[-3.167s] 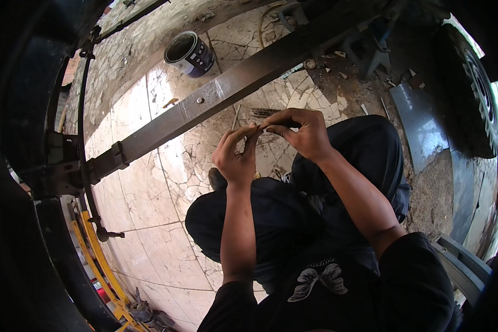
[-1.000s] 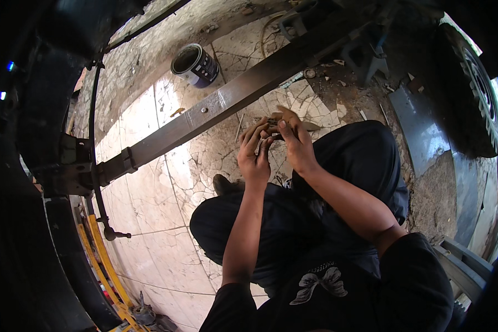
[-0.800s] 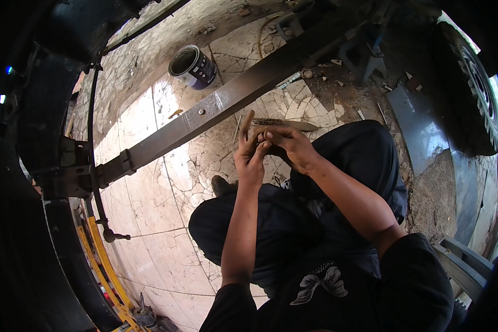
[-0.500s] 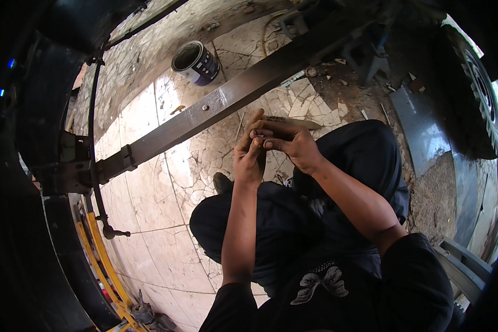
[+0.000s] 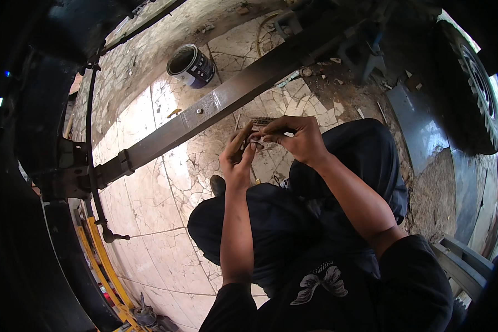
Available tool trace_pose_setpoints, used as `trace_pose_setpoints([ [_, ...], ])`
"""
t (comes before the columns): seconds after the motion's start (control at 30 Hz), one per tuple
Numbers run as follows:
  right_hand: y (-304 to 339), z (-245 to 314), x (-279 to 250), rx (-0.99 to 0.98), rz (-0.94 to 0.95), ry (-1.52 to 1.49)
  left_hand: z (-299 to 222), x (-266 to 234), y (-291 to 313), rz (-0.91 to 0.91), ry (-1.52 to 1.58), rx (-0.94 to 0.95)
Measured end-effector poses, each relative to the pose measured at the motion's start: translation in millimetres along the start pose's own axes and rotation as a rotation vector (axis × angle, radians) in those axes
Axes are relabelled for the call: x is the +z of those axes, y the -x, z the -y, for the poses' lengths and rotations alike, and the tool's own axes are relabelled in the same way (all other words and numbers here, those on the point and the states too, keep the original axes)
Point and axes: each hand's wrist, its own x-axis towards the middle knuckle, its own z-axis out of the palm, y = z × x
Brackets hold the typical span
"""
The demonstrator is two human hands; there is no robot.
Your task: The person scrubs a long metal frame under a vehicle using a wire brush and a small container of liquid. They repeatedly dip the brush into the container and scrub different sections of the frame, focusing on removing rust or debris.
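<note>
Both hands meet in front of my knees, above the floor. My left hand (image 5: pixel 238 157) pinches a tiny pale piece (image 5: pixel 258 142) between thumb and fingers; it is too small to name. From the other side my right hand (image 5: pixel 300 138) reaches over, thumb and forefinger pressed together at that same spot. Whether its fingertips grip the piece or something else is hidden. Just beyond the fingers a dark, bristly brush-like thing (image 5: pixel 263 120) lies on the floor, partly covered by the right hand.
A long metal beam (image 5: pixel 188 116) with a bolt (image 5: pixel 200 111) crosses ahead of me. Behind it stands an open paint can (image 5: pixel 191 66) on cracked tiles (image 5: pixel 144 210). Yellow bars (image 5: pixel 102 260) lie at left. A wheel (image 5: pixel 476 94) and a metal sheet (image 5: pixel 418 127) are at right.
My hands have drawn slightly apart, the left shifting left and the right lifting and turning its knuckles up. The small pale piece between the fingertips now shows.
</note>
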Motion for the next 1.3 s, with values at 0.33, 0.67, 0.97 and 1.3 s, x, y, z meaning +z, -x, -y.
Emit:
trace_pose_setpoints([
  [0.33, 3.8, -14.0, -6.0, 0.1, 0.007, -0.271, -10.9, 16.7, 0.1, -0.086, -0.892, 0.586],
  [0.67, 36.5, -9.5, 32.0, -0.296, -0.162, 0.201, 8.0, 22.6, 16.3, -0.386, -0.646, 0.319],
  [0.97, 40.7, -33.3, 43.3, -0.296, -0.121, 0.287, 5.4, 32.3, 15.2, -0.329, -0.733, 0.063],
  [1.3, 37.0, -29.2, 43.1, -0.176, -0.158, 0.231, -0.3, 16.6, 18.4, -0.204, -0.728, -0.07],
])
